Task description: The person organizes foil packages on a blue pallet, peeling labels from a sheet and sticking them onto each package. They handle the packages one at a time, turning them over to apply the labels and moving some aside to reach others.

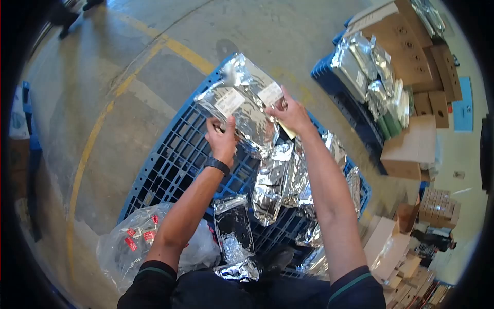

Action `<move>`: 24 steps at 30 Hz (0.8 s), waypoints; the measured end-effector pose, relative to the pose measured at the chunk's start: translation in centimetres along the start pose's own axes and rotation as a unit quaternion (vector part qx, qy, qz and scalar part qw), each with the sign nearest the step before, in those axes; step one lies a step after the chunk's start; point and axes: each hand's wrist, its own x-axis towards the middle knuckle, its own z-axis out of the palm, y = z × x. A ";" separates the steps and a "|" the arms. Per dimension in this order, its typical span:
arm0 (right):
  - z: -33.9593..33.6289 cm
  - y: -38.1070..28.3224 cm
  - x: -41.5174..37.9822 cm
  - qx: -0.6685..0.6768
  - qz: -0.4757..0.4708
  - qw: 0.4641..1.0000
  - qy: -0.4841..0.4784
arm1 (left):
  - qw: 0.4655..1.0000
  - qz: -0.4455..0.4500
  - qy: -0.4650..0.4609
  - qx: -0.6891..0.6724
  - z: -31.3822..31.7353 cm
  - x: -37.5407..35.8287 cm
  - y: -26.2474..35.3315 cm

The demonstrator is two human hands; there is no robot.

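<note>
Two shiny silver foil packages with white labels are held up over a blue plastic pallet. My left hand, with a dark band on the wrist, has its fingers and thumb closed on the lower edge of the left foil package. My right hand grips the edge of the right foil package near its label. The two packages overlap. Below them, several more foil packages lie on the pallet, and a black and silver package rests nearer my body.
A clear plastic bag with red labels lies at the lower left. Another blue pallet at the right bears foil packages and cardboard boxes. More boxes stand at the lower right. A person's legs show at the top left.
</note>
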 end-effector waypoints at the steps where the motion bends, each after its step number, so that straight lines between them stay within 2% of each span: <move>1: -0.2 0.1 -0.3 0.008 0.014 1.000 -0.003 | 1.000 -0.008 -0.007 0.013 -0.5 -0.6 -0.1; 3: -0.6 0.5 -1.7 -0.109 -0.016 0.993 0.035 | 1.000 0.020 0.003 0.019 -2.1 -1.4 -0.5; 5: -0.8 0.6 -4.5 -0.104 0.003 0.992 0.073 | 0.980 0.052 -0.169 0.088 -6.0 -3.5 0.4; 6: -1.4 -0.2 -7.2 -0.077 0.021 0.997 0.025 | 0.938 0.173 -0.240 0.181 -8.0 -3.9 -0.5; 7: -1.3 -0.7 -9.7 -0.048 0.034 0.998 -0.024 | 0.921 0.147 -0.271 0.238 -9.6 -5.8 -0.1; 9: -0.2 -0.2 -13.9 0.015 0.083 0.982 -0.167 | 0.823 0.254 -0.289 0.418 -11.4 -9.5 0.2; 11: 1.8 -0.2 -16.6 0.044 0.131 0.969 -0.204 | 0.707 0.150 -0.359 0.590 -12.0 -12.5 0.6; 13: 5.5 0.4 -17.4 0.123 0.067 0.987 -0.072 | 0.701 0.157 -0.332 0.611 -12.3 -13.5 0.4; 14: 5.5 0.1 -17.3 0.211 0.116 0.965 -0.104 | 0.694 0.164 -0.306 0.631 -12.5 -13.7 0.3; 15: 6.4 0.5 -16.9 0.212 0.111 0.966 -0.099 | 0.694 0.171 -0.302 0.632 -12.9 -13.5 0.2; 17: 9.1 2.5 -16.5 0.300 0.041 0.953 -0.031 | 0.696 0.175 -0.285 0.636 -14.6 -12.7 -0.2; 18: 7.5 1.8 -17.3 0.409 0.056 0.910 -0.048 | 0.696 0.157 -0.294 0.636 -15.5 -12.2 -0.6; 19: 6.9 2.2 -17.4 0.334 0.096 0.936 -0.057 | 0.697 0.106 -0.311 0.637 -16.1 -11.9 0.3; 21: 5.8 2.9 -18.2 0.355 0.196 0.909 -0.100 | 0.737 0.072 -0.280 0.611 -18.0 -11.6 0.4; 23: 6.4 4.9 -19.1 0.501 0.116 0.843 -0.157 | 0.769 0.057 -0.256 0.584 -19.5 -11.8 1.0; 24: 6.0 4.3 -20.1 0.528 0.127 0.821 -0.179 | 0.781 0.056 -0.230 0.577 -19.9 -12.0 1.5</move>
